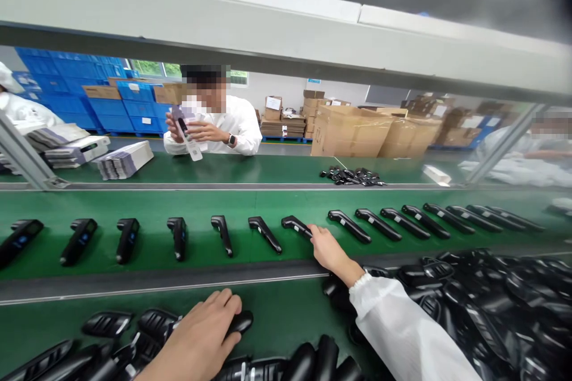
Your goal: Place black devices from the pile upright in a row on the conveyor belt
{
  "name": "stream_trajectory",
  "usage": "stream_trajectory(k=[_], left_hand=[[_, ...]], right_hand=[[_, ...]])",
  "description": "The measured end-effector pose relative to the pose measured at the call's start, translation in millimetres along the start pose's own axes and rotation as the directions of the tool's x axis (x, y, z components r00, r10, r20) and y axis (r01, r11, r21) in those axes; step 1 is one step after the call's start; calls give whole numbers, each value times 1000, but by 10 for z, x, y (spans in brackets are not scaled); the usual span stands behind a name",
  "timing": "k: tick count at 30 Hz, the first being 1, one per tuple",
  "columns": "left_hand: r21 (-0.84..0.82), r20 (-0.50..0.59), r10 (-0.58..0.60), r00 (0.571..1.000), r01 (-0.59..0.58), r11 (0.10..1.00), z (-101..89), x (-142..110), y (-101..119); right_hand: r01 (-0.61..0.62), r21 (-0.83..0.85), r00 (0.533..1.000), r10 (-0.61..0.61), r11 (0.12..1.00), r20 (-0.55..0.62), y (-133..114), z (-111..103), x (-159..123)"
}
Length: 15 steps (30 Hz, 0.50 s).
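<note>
Crosses mid-frame as a green belt (277,202), bearing 1 row of black devices (350,227). Lies below as a near bench (286,309), heaped with black casings (106,324) at lower left and lower right. Carries, on the far bench (268,168) above, stacked cartons (127,161) at left, small black parts (351,177) and a white box (437,175) right of centre.

a row of handheld devices (267,234) is spread along a belt (250,205). before it, on the near bench (281,303), parts (487,315) are heaped, most thickly at right. behind it, at the far bench (268,168), boxes (125,159) are grouped at left and smaller pieces (354,177) piled at right, with a co-worker (245,122) positioned between; farther back, crates (107,112) are stacked at left, cartons (351,131) at right.
</note>
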State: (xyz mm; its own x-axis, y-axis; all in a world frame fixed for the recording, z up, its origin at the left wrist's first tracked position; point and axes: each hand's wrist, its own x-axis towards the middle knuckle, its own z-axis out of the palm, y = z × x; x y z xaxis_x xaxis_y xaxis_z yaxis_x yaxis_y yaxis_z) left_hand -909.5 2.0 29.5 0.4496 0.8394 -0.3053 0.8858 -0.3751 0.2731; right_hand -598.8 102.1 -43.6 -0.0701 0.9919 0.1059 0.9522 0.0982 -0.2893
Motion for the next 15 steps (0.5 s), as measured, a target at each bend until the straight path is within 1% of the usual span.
stream_trajectory(k=[3,6,7,8,9,10,11,12,13,14,15], left_hand=[[0,-52,29,998,-29,1000,35,0,29],[-40,-157,58,986,-65,997,33,9,102],[-54,-193,66,979,-78,995,28,12,128],[-71,-225,81,971,-99,993,24,15,153],[-88,-253,108,961,-134,987,21,19,177],[-100,-273,151,950,-184,978,23,24,201],[-107,-287,203,936,-242,964,30,30,224],[-107,-298,252,921,-294,950,42,38,245],[-101,-306,288,908,-331,938,60,48,265],[-91,-314,306,899,-349,933,83,60,282],[-82,-325,310,893,-354,932,108,73,296]], right_hand=[[-38,-2,999,38,999,-25,27,-16,3],[-77,-29,994,75,997,-81,-76,-109,-51],[-74,-5,991,73,997,-113,-147,-166,-99],[-45,61,991,53,997,-127,-236,-232,-163],[8,173,994,10,985,-106,-339,-303,-241],[74,319,997,-61,945,-50,-453,-372,-328],[127,480,986,-165,868,37,-570,-434,-418],[141,615,954,-273,776,125,-682,-484,-505],[124,710,916,-356,693,187,-782,-521,-581],[97,767,884,-409,635,227,-863,-544,-643],[77,794,864,-437,603,248,-923,-555,-688]])
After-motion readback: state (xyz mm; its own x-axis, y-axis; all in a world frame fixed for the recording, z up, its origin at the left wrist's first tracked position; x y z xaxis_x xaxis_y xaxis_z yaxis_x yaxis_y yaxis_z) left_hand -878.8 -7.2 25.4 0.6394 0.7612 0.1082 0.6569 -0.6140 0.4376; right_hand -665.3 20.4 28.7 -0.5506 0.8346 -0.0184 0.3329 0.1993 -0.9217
